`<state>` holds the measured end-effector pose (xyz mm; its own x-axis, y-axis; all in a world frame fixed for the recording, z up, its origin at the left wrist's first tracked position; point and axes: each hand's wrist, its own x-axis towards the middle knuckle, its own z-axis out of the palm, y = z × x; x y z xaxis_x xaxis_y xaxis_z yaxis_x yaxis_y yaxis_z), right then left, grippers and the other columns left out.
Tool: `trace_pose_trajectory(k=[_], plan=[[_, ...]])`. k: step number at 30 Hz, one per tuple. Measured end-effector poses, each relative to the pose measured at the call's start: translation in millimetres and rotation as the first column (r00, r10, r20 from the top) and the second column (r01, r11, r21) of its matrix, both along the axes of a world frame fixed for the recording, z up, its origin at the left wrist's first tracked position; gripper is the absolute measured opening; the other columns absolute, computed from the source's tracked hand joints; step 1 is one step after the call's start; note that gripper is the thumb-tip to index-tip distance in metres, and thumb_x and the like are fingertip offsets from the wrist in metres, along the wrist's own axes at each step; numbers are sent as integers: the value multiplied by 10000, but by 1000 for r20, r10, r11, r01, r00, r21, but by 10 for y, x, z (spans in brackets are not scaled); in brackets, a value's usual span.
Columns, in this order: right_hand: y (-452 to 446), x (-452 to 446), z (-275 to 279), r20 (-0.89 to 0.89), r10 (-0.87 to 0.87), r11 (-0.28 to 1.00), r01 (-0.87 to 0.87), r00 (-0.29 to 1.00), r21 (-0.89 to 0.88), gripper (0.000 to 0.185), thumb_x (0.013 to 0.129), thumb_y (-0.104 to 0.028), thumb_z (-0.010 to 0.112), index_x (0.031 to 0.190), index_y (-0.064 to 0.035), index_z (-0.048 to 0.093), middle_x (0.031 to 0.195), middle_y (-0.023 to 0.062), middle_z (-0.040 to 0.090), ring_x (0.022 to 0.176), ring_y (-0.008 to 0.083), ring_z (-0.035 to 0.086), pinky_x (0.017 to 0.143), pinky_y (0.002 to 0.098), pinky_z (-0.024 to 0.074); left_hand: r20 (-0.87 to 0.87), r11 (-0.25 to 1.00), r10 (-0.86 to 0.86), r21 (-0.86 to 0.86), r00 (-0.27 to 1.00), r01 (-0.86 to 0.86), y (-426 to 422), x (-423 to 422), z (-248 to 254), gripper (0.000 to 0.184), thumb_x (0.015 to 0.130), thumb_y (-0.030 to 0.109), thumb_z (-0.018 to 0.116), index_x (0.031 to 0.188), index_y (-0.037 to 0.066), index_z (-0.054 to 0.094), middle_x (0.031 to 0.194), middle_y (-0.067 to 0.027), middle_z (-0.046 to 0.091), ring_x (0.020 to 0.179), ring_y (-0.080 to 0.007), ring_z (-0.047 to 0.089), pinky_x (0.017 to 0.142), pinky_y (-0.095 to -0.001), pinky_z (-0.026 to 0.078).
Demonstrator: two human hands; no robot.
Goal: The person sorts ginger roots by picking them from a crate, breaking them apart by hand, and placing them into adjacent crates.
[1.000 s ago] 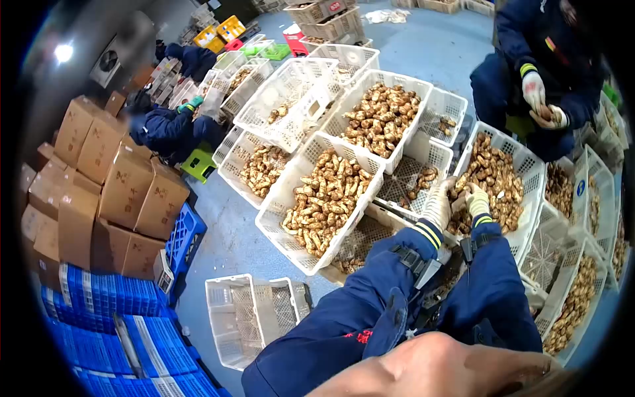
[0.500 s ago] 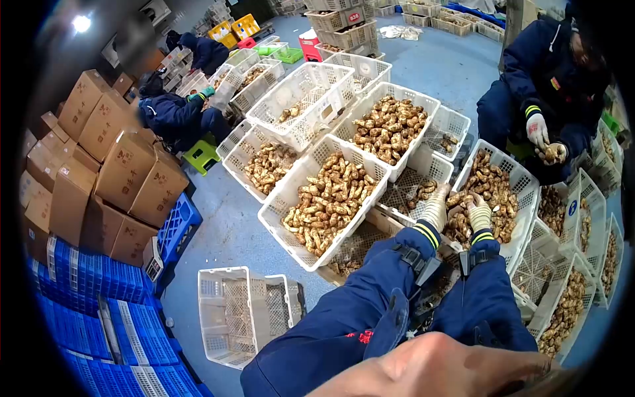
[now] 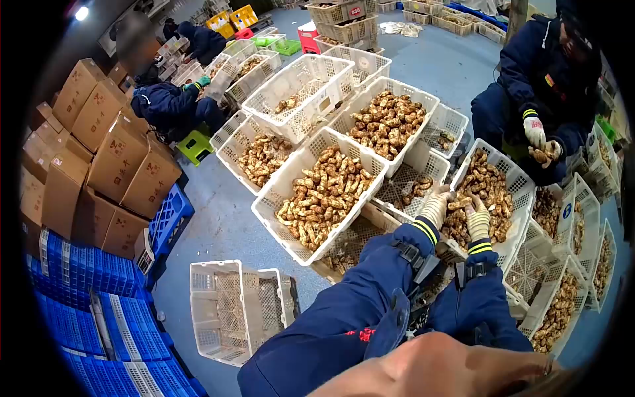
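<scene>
Brown-and-cream, knobbly mushrooms (image 3: 491, 182) lie heaped in a white perforated plastic crate (image 3: 522, 202) in front of the person, toward the right. The person's left hand (image 3: 434, 207), in a cream knitted glove, is at the left edge of this heap, its fingers bent toward the right hand (image 3: 477, 221). The right hand, gloved alike, is over the near part of the heap with its fingers curled. Mushrooms show between the two hands, but I cannot tell whether either hand's fingers grip one or only touch it. Navy sleeves (image 3: 380, 278) with yellow bands at the cuffs cover both arms.

Left of the hands, a white mesh-floored crate (image 3: 395, 192) holds a few mushrooms. Beyond it, a deep white rectangular crate (image 3: 297, 162) is piled with more.

Across on the right sits a co-worker in navy clothing (image 3: 529, 73), with gloved hands (image 3: 534, 131) together around a mushroom. Far left, brown cardboard boxes (image 3: 126, 159) stand stacked near blue plastic crates (image 3: 129, 327), and two white lattice crates (image 3: 217, 284) sit on the blue floor (image 3: 218, 218).
</scene>
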<state>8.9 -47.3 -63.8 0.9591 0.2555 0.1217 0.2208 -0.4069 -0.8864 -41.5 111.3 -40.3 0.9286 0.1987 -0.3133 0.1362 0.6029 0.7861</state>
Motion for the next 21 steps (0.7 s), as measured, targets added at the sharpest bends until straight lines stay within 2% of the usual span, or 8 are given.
trace_pose_trajectory(k=[3, 4, 8, 9, 11, 15, 16, 21], plan=[[-4, -48, -18, 5, 54, 976, -54, 999, 213, 360, 913, -126, 572, 1251, -1, 559, 1141, 126, 632, 1013, 177, 570, 900, 283, 443, 3, 992, -33, 124, 999, 32, -1, -66, 146, 398, 847, 154, 558, 1217, 6, 564, 1252, -149, 561, 1224, -262, 441, 1049, -389, 297], [-39, -50, -10, 68, 55, 994, -61, 996, 86, 368, 909, -137, 573, 1244, 16, 559, 1152, 133, 629, 1033, 184, 572, 919, 288, 439, 57, 996, -80, 46, 995, 77, 9, -26, 30, 398, 862, 211, 576, 1211, 20, 578, 1264, -142, 558, 1227, -267, 439, 1048, -391, 295], [-20, -231, 223, -7, 14, 992, -13, 1000, 126, 356, 903, -121, 575, 1230, 20, 570, 1150, 134, 627, 1008, 179, 574, 916, 289, 444, 7, 989, -119, 86, 993, 118, -2, -121, 256, 393, 891, 292, 580, 1207, 59, 601, 1257, -113, 571, 1208, -257, 452, 1047, -394, 292], [-14, -313, 382, -24, 1, 998, 0, 1000, 61, 366, 905, -123, 574, 1242, 18, 561, 1169, 131, 619, 999, 179, 576, 906, 287, 449, -21, 991, -105, 76, 994, 107, -17, -70, 155, 377, 898, 281, 571, 1202, 59, 604, 1233, -104, 585, 1182, -240, 470, 1039, -380, 303], [-64, -295, 302, -26, 64, 982, -59, 998, 177, 469, 924, -328, 601, 1258, -2, 554, 1210, 161, 605, 1102, 220, 561, 949, 320, 429, 46, 992, -103, 71, 994, 100, -24, -39, 97, 373, 902, 270, 566, 1205, 55, 601, 1213, -97, 595, 1166, -230, 481, 1032, -362, 311], [-102, -296, 266, -48, 17, 982, -7, 999, 190, 414, 932, -259, 593, 1251, 2, 557, 1209, 150, 608, 1104, 221, 564, 959, 316, 421, 0, 990, -112, 88, 994, 112, -21, -103, 178, 370, 898, 254, 573, 1205, 49, 596, 1199, -94, 601, 1155, -223, 489, 1030, -349, 314], [-103, -282, 252, 10, 13, 986, -15, 1000, 169, 400, 919, -151, 594, 1283, 7, 539, 1194, 109, 608, 1034, 162, 559, 911, 267, 435, 1, 990, -110, 83, 994, 110, -20, -92, 158, 370, 897, 252, 574, 1206, 49, 595, 1200, -95, 600, 1157, -226, 488, 1033, -355, 311], [-121, -243, 190, -26, -5, 987, 9, 1000, 162, 410, 923, -195, 607, 1277, 3, 544, 1180, 105, 617, 1031, 159, 562, 917, 269, 433, -8, 994, -81, 72, 997, 82, -49, 15, -26, 362, 900, 232, 568, 1209, 44, 586, 1194, -108, 606, 1167, -255, 480, 1047, -392, 290]])
